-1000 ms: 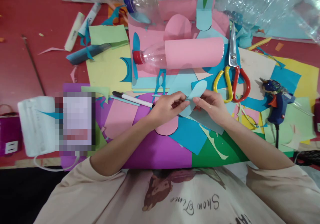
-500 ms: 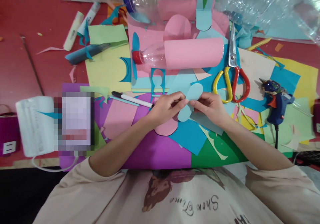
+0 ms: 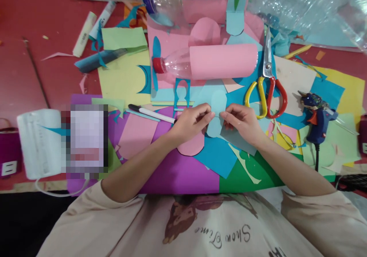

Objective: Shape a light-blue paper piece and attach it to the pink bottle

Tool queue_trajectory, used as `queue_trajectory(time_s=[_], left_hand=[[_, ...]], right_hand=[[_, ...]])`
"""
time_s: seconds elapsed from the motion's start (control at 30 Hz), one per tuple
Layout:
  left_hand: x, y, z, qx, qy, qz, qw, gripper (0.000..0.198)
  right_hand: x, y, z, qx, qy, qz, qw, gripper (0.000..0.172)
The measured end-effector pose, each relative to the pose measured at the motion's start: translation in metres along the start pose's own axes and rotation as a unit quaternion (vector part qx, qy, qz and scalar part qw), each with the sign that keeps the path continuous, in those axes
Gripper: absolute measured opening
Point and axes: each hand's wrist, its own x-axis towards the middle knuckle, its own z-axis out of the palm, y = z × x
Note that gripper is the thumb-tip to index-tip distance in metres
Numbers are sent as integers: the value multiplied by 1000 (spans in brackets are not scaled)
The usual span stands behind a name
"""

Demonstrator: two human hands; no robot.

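A light blue paper cutout (image 3: 217, 102) with rounded ends is pinched at its middle between both hands, over a layer of coloured paper sheets. My left hand (image 3: 191, 121) grips its left edge with fingers curled. My right hand (image 3: 239, 120) pinches its right edge. Just beyond lies a plastic bottle wrapped in pink paper (image 3: 212, 61), with a red cap and a blue paper propeller at its left end.
Red and yellow scissors (image 3: 267, 82) lie to the right of the hands, a blue glue gun (image 3: 317, 117) further right. A black and white marker (image 3: 151, 113) lies left of my left hand. Glue sticks (image 3: 84, 34) and a white face mask (image 3: 38, 142) are at the left.
The light blue cutout has turned from slanting up to the right to standing nearly upright between my fingers. Both hands have stayed in place.
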Motion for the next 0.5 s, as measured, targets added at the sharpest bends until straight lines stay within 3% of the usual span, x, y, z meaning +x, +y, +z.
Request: queue_trajectory(time_s=[0.5], left_hand=[[0,4,-1,-50,-4,-30,998,48]], right_hand=[[0,1,0,-7,-24,-22,999,36]])
